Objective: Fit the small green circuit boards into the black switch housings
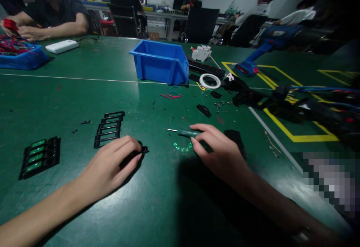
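My left hand [119, 157] is closed on a small black plastic part [144, 149], most of it hidden under the fingers. Between the thumb and fingers of my right hand [215, 143] is a screwdriver [185, 132] with a green handle, its thin tip pointing left. Small green pieces [182, 148] lie in a curved row just below the screwdriver. Beyond my left hand rests a row of black frames [108, 130]. Farther left sits a black block with several green inserts [41, 157].
A blue bin [160, 63] stands mid-table, with a white ring [210, 81], red wires [171, 96] and screws [221, 106] nearby. At right are a blue power drill [264, 50] and a dark cable bundle [298, 108]. Across the table at left, another person holds a red object [10, 24].
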